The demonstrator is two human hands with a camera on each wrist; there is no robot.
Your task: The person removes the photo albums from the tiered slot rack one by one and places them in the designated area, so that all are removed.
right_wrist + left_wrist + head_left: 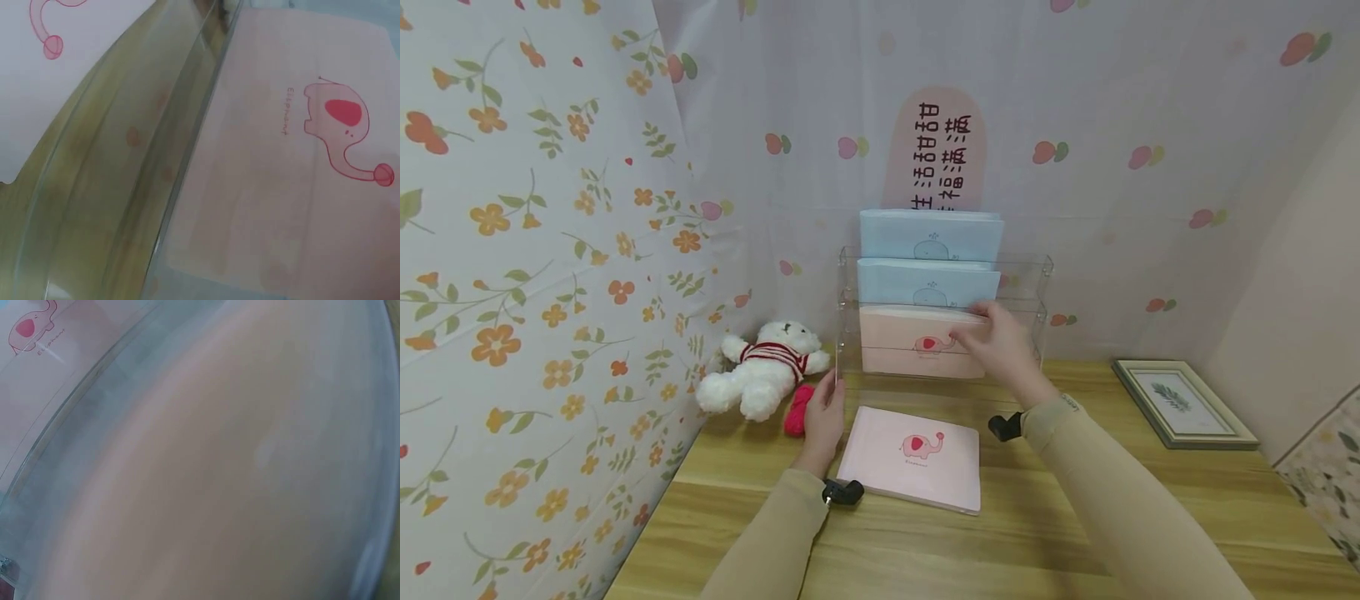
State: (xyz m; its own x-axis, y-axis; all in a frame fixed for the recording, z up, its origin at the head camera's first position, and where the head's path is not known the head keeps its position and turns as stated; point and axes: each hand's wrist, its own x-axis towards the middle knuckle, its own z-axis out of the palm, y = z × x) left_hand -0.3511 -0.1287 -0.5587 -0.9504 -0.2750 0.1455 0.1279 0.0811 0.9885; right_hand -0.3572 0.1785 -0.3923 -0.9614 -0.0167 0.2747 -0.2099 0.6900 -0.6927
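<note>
A clear tiered file rack stands against the back wall. In its front slot is a pink elephant notebook, which also fills much of the right wrist view. My right hand pinches that notebook at its upper right, thumb over the front cover. At the rack's lower left side my left hand holds the side panel's edge; in the left wrist view this hand is a blur. Another pink elephant notebook lies flat on the table in front. Blue whale notebooks stand in the slots behind.
A white teddy bear in a striped top leans at the left wall, with a bright pink item beside my left hand. On the right lies a picture frame. Floral cloth covers the left wall.
</note>
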